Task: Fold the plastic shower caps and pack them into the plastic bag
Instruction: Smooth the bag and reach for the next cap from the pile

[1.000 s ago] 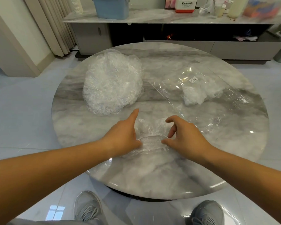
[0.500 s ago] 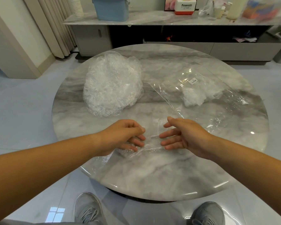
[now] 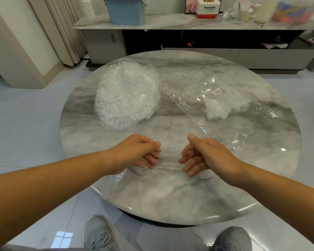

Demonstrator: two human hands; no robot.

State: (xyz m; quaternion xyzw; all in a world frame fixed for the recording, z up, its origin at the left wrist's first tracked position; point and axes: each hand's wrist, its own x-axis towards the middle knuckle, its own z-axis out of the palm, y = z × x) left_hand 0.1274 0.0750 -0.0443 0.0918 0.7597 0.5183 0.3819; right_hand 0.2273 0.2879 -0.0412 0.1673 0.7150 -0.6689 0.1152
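Note:
A clear crumpled shower cap [image 3: 164, 166] lies flattened on the near part of the round marble table [image 3: 170, 201], between my two hands. My left hand [image 3: 136, 153] has its fingers curled over the cap's left end and pinches the plastic there. My right hand [image 3: 205, 156] rests at the cap's right end with thumb raised and fingers apart, the fingertips touching the plastic. A large heap of loose shower caps [image 3: 127, 95] sits at the table's left rear. The clear plastic bag [image 3: 230, 113] lies flat on the right side with white folded caps [image 3: 217, 109] inside.
A low marble-topped cabinet [image 3: 188, 22] runs along the wall behind the table, carrying a blue bin [image 3: 125, 11] and bottles. Curtains hang at the left rear. My grey shoes [image 3: 98, 234] show under the table's near edge.
The cap was bunched up under both hands a second ago. Now it lies stretched flatter, and my hands have drawn apart to its two ends, the right hand opening.

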